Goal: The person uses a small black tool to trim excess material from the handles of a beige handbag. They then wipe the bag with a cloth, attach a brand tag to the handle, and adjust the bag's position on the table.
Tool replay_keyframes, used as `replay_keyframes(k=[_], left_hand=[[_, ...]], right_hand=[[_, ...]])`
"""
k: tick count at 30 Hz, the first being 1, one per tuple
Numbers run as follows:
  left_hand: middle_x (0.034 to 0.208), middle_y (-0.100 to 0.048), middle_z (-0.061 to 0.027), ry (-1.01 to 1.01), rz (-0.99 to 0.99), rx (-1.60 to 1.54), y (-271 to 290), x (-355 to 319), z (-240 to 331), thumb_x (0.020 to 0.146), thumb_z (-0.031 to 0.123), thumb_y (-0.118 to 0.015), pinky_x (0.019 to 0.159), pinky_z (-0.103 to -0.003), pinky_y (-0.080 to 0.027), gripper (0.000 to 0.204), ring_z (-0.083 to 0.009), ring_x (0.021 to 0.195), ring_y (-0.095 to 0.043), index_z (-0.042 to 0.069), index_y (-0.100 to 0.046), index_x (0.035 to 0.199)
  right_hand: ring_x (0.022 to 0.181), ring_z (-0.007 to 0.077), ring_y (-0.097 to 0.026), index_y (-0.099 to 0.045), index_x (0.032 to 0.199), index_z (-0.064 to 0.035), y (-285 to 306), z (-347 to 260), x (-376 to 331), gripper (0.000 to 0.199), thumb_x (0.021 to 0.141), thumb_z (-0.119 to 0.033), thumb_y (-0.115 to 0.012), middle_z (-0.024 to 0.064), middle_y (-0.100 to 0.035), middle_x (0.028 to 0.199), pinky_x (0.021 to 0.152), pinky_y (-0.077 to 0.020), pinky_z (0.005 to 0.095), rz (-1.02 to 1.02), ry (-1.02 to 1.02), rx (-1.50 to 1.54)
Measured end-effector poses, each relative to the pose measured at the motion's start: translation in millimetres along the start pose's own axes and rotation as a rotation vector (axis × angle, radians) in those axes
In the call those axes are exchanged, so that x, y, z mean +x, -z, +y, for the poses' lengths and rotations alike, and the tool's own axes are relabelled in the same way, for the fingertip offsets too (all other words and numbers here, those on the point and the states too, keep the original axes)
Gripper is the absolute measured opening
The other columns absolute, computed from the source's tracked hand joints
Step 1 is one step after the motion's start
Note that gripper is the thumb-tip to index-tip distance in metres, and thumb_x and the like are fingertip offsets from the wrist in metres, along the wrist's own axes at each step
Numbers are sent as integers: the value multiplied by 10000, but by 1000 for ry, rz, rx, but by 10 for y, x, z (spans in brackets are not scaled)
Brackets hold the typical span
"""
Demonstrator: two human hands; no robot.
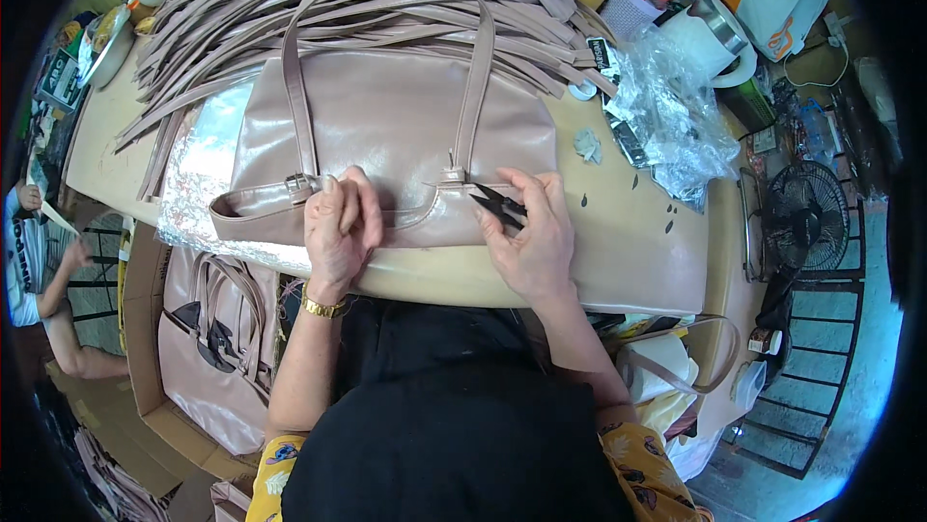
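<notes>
A dusty-pink handbag (396, 126) lies flat on the table before me, its long handle arching away toward a pile of straps. My right hand (533, 244) is closed around small black thread snips (498, 203), whose tips point left beside the stitched base of the handle's right end. My left hand (340, 227) is over the bag's lower left part with its fingertips pinched together; whether a thread is between them cannot be made out. Close to that hand, a metal buckle (297, 184) sits on the belt-like side strap (253, 225), which stands out in a loop.
Many loose pink straps (377, 10) are heaped at the back. Clear plastic wrap (671, 102) and a white kettle (700, 39) are at the far right. Finished-looking bags sit in a cardboard box (145, 329) at lower left. Another person (48, 271) is at the left edge.
</notes>
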State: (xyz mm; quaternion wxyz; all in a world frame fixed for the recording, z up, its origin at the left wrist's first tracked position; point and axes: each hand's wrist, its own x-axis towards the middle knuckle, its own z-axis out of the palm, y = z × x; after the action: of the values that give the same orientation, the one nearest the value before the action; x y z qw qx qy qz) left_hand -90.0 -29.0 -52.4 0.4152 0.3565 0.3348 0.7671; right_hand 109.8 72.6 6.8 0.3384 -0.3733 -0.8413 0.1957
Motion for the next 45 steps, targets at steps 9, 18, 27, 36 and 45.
replay_keyframes(k=[9,18,27,36,45], left_hand=[[1012,-598,-19,223,14,900,-518,139,70,783,-13,-771,760,-243,-464,636,-100,805,-493,11,-490,1353],[939,-608,-20,37,-158,780,-444,79,99,782,-40,-757,643,-236,-442,364,-86,721,-503,18,-700,1136],[1191,-635,-76,357,-48,667,-848,-307,298,861,-39,-701,686,-247,-524,489,-111,770,-643,-27,-551,1325],[1067,-683,-105,567,49,-427,-478,-460,62,1040,351,-517,614,-219,-537,481,-132,726,-661,-12,-533,1356],[863,-650,-61,-257,-107,1081,-699,-556,318,1047,295,-492,580,-205,-418,337,-89,715,-526,16,-629,1178]], right_hand=[[709,298,-583,-724,869,-33,-163,-15,411,195,761,-174,-804,118,-549,771,639,-427,407,-270,26,-97],[683,116,-443,-706,857,21,104,65,270,72,804,-8,-745,30,-488,739,618,-352,286,-427,-172,368],[697,72,-441,-704,851,25,129,214,87,87,799,-13,-762,-4,-521,768,618,-356,248,-436,-220,654],[675,85,-458,-703,851,6,257,-73,-146,78,817,-47,-749,8,-529,778,603,-354,248,-256,-150,468],[739,70,-448,-629,844,-8,269,64,-192,144,911,-120,-691,-11,-505,817,689,-353,243,-335,-209,547]])
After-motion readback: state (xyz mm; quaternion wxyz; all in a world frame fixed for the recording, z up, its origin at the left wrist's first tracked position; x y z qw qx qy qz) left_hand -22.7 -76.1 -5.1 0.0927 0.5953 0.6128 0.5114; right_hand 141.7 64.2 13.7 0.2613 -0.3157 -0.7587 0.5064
